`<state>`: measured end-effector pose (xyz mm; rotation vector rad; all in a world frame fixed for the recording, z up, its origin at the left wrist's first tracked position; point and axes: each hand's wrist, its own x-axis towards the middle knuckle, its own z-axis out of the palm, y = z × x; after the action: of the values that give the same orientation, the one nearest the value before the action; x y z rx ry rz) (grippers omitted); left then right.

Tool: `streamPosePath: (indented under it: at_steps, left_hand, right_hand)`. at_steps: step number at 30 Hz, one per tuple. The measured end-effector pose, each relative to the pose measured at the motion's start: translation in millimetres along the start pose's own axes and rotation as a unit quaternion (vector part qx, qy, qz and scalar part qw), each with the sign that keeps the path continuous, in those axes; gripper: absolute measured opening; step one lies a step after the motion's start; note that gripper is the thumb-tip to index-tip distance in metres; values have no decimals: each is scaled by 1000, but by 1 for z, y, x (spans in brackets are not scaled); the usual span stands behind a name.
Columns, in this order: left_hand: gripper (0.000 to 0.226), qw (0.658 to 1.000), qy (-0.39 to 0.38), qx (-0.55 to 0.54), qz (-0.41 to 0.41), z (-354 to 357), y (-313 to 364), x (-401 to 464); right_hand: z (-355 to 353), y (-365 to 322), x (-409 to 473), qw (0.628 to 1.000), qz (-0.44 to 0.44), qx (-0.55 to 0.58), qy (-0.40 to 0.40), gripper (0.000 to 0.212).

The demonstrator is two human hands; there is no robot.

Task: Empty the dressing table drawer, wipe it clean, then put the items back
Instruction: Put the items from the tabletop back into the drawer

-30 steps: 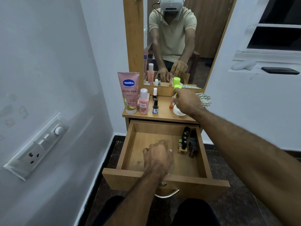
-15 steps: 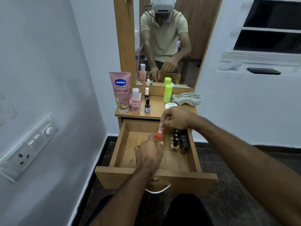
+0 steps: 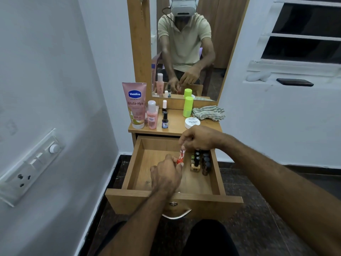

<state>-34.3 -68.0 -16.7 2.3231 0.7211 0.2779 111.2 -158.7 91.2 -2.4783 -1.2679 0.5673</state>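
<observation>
Over the open wooden drawer [image 3: 140, 163], both hands pinch a slim orange tube [image 3: 180, 156]: right hand [image 3: 198, 138] its top, left hand [image 3: 167, 175] its base, beside glass bottles [image 3: 200, 160] along the right wall.

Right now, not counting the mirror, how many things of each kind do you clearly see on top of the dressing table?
Tube: 1
Pink bottle: 1
Small dark bottles: 2
Green bottle: 1
White jar: 1
Cloth: 1
Total: 7
</observation>
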Motion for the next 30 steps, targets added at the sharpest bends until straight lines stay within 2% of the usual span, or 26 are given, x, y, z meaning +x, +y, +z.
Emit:
streamPosePath:
  at_steps: [8,13,19,24,30]
  left_hand:
    - [18,1000,7,3,-10,1,-1,1]
    - [17,1000,8,5,-18,-1,2,0]
    - [25,999,-3,8,-34,-3,4,0]
    - [36,999,-10,22,-32,-4,4,1]
    - [37,999,-15,18,-36,-3,4,1]
  right_hand:
    - [-2,0,0,996,7,80,-36,29]
    - [-1,2,-1,998,5,55,-44,27]
    - [1,8,1,1000,12,-24,2,19]
    - [4,20,5,982,66,-139,108,22]
    - [19,33,12,972,123,-151,134,24]
